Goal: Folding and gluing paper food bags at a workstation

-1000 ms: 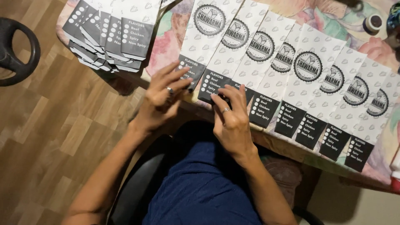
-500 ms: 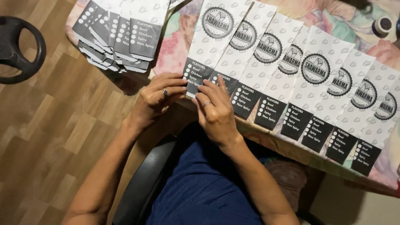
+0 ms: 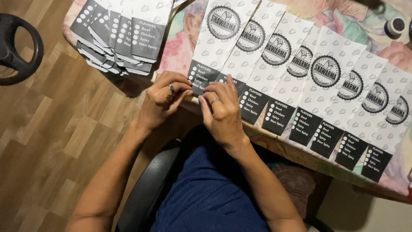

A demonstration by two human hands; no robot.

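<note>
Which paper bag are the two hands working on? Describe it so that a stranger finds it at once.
On the table with the flowered cloth, a row of overlapping white paper bags runs along the near edge. The wanted bag is the leftmost of the row. Only its dark bottom edge is pinched by the left hand and right hand.

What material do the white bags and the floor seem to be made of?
White bags: apparently thin matte paper, lying flat with sharp folded edges and no shine. Floor: wood or wood-look laminate, showing grain in staggered planks; which one is unclear.
</note>
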